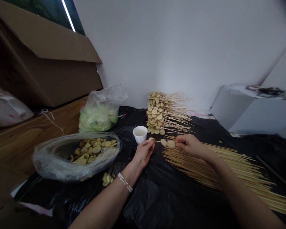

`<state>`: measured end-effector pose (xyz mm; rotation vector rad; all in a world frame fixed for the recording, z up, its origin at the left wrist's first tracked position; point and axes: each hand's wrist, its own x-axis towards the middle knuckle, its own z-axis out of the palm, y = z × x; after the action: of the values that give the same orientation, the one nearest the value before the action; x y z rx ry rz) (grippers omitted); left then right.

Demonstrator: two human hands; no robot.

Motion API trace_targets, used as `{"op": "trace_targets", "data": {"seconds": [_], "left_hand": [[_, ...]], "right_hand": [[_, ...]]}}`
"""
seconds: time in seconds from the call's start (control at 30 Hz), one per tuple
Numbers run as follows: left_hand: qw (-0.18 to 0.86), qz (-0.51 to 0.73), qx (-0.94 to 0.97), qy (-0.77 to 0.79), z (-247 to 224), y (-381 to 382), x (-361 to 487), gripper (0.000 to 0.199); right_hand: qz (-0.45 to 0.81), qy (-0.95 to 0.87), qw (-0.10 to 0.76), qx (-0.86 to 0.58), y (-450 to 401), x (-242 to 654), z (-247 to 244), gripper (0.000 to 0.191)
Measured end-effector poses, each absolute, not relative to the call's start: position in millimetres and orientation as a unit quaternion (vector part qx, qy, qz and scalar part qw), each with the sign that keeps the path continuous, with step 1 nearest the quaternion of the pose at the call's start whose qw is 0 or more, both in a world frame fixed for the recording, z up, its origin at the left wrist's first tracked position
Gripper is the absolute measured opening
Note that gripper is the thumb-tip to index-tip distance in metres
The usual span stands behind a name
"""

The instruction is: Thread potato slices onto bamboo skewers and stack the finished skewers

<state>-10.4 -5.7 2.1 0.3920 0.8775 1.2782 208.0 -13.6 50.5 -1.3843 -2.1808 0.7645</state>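
Observation:
My left hand (145,151) is closed, pinching a potato slice (152,139) at the left end of a thin wooden skewer (158,141). Two more pale slices (171,144) sit along that skewer, close to my right hand (187,144). The fingers of my right hand are closed round the skewer just beyond them. Right behind my left hand stands a white paper cup (140,133). Below and beside my right hand lies a wide spread of bare skewers (228,165). Finished-looking skewers with potato slices (154,116) are piled against the wall, sticks pointing right.
To the left, an open clear plastic bag (44,165) holds many potato slices; a few loose slices (107,179) lie by it. Behind is a tied bag of pale green vegetable (98,114). A cardboard box (62,73) and a white box (257,111) flank the black plastic sheet (152,203).

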Motion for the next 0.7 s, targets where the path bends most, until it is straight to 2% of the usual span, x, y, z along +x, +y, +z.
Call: {"op": "trace_targets", "data": {"seconds": [0.13, 0.33, 0.5, 0.7], "left_hand": [[0.697, 0.569, 0.185, 0.396, 2, -6, -11, 0.008], [0.703, 0.559, 0.189, 0.396, 3, -6, -11, 0.006], [0.707, 0.549, 0.197, 0.4, 4, -5, -14, 0.005], [0.717, 0.523, 0.234, 0.397, 3, -9, -9, 0.011]], "right_hand": [[0.347, -0.779, 0.194, -0.485, -11, 210, 46, 0.017], [0.33, -0.773, 0.229, -0.49, -11, 207, 43, 0.012], [0.378, -0.759, 0.216, -0.484, -10, 207, 39, 0.01], [0.362, -0.769, 0.224, -0.476, -14, 197, 42, 0.01]]}}
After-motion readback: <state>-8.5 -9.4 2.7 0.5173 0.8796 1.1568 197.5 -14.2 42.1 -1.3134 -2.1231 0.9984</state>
